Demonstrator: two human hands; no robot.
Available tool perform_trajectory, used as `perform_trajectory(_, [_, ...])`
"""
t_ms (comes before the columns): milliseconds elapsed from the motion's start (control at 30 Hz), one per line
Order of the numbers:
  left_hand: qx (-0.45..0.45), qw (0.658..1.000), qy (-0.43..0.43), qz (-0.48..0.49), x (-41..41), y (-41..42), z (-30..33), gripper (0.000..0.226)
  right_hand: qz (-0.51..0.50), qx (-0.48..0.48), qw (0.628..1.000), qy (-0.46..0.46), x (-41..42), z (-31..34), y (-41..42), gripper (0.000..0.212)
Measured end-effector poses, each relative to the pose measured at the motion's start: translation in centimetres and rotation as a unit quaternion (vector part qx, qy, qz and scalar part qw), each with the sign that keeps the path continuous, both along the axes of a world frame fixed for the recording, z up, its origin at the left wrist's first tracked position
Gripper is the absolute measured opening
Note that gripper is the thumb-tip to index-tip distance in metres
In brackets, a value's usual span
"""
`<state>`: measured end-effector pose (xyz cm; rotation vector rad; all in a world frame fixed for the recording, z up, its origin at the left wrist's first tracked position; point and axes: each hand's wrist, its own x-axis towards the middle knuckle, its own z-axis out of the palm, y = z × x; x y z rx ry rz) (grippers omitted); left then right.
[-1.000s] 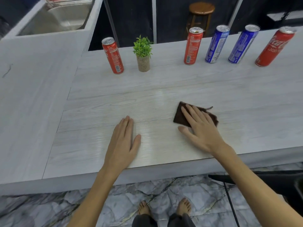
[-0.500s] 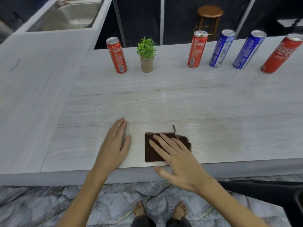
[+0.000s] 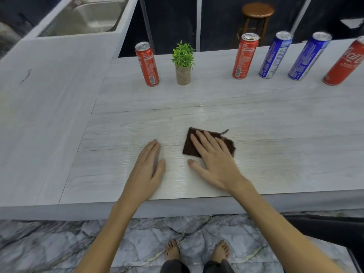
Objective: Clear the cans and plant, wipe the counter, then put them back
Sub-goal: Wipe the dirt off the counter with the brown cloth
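Right hand [image 3: 214,160] is down flat on the brown cloth [image 3: 190,146], fingers straight and spread a little, pressing it onto the pale wood-grain counter [image 3: 275,125], thumb splayed off to the side and touching bare counter just beside the cloth's near corner. Left hand [image 3: 146,168] lies palm down right next to it, fingers straight and together, holding nothing, simply resting on the surface near the front edge. Both forearms reach in from below, over the counter's lip. The cloth is a small dark square, folded, with a loose thread sticking up from its far corner, and most of its right side is hidden under the fingers. Count the cans now: five of them, all standing upright along the far edge, well beyond both hands. Three red, two blue. One red can [image 3: 147,64] stands beyond the left hand, with the plant [image 3: 183,63] just beside it, a small green sprig in a speckled beige pot. Beyond the right hand come another red can [image 3: 245,56], then the first blue can [image 3: 275,55], the second blue can [image 3: 309,56], and the last red can [image 3: 344,65], partly cut off by the frame edge. One plant, one cloth, five cans.
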<state>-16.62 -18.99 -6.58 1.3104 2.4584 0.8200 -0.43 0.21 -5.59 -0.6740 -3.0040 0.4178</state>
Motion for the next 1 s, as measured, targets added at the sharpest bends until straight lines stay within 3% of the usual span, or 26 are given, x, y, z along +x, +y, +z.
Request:
perform_trajectory(200, [0.001,0.999,0.036,0.036,-4.0,-4.7,0.5,0.056,0.081,-0.020,0.996,0.018,2.6,-0.9,-5.8,0.076])
perform_trajectory(367, [-0.036,0.995,0.064,0.065,-8.2,-9.3,-0.2,0.058,0.069,-0.028,0.997,0.011,5.8,-0.6,-3.3,0.074])
perform_trajectory(633, [-0.032,0.996,0.070,0.045,-8.8,-9.7,-1.1,0.058,-0.024,0.000,1.000,-0.012,-4.2,-0.3,-1.3,0.087])
perform_trajectory(800, [-0.027,0.996,0.068,0.042,-9.1,-9.6,-1.1,0.057,0.059,0.009,0.998,-0.008,-8.6,-0.4,-7.4,0.080])
perform_trajectory(1000, [-0.021,0.997,0.061,0.044,-9.2,-9.7,-1.3,0.059,0.126,-0.061,0.989,0.037,-3.0,-1.2,-14.3,0.073])
